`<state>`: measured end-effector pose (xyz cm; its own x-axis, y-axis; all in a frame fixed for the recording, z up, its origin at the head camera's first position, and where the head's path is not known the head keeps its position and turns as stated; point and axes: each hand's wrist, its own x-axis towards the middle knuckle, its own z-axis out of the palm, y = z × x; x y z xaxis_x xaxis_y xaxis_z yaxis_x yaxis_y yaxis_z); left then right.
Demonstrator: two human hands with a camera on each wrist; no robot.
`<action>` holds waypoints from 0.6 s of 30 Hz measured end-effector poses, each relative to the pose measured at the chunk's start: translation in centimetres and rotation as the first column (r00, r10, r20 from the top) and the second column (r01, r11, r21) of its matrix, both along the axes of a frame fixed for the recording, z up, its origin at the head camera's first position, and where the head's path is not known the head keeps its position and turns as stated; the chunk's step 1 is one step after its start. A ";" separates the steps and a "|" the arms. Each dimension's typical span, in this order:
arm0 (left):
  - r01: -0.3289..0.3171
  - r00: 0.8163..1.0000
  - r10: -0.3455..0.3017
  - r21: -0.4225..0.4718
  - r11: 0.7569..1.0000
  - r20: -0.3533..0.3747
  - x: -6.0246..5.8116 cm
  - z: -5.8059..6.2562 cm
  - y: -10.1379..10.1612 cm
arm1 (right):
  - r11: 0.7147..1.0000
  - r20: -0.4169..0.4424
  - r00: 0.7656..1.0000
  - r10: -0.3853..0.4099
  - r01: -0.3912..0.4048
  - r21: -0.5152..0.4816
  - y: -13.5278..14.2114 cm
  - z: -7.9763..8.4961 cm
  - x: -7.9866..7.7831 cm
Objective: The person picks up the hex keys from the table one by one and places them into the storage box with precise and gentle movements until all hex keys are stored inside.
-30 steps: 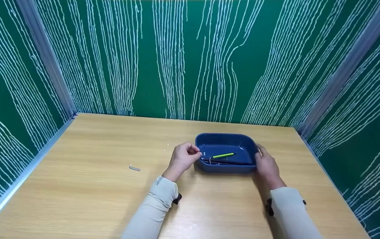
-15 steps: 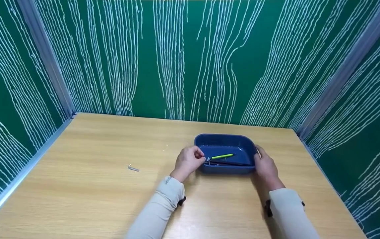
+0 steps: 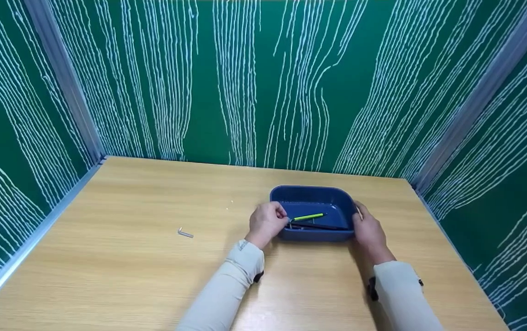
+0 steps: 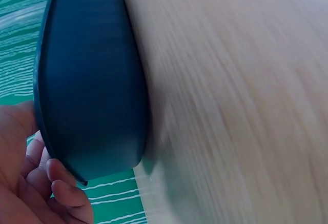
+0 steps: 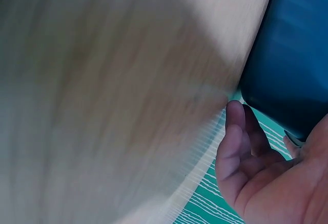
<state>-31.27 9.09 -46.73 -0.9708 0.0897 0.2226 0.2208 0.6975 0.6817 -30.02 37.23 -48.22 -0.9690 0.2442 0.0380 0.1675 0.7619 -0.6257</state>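
The dark blue plastic bin (image 3: 316,236) stands on the table, right of the middle. In it lie a yellow-green pen (image 3: 308,217) and long dark sticks (image 3: 321,226) along its near side. My left hand (image 3: 266,224) reaches over the bin's left rim, thumb and fingertips pinched together at a small silver metal piece (image 3: 290,223), mostly hidden by them. In the left wrist view, its curled fingers (image 4: 66,193) show beside the rim. My right hand (image 3: 371,232) holds the bin's right end. In the right wrist view, its fingers (image 5: 233,147) bend beside the bin's lower corner.
A small silver L-shaped hex key (image 3: 185,233) lies on the wooden table (image 3: 130,276), left of the bin. Green walls with white wavy lines (image 3: 282,92) enclose the table at the back and both sides.
My left hand has moved right and slightly down, farther over the bin's left rim, its fingertips now lower at the bin's inside. The right hand has stayed at the bin's right end.
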 end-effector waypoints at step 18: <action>0.010 0.995 -0.009 -0.012 1.000 0.100 -0.5 0.3 0.3 | 0.993 0.075 0.997 0.004 0.005 -0.119 -0.2 0.2 0.2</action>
<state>-31.78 9.39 -46.41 -0.9872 0.1013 0.1230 0.1585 0.7040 0.6923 -29.78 36.99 -47.97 -0.9679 0.2429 -0.0641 0.2176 0.6828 -0.6974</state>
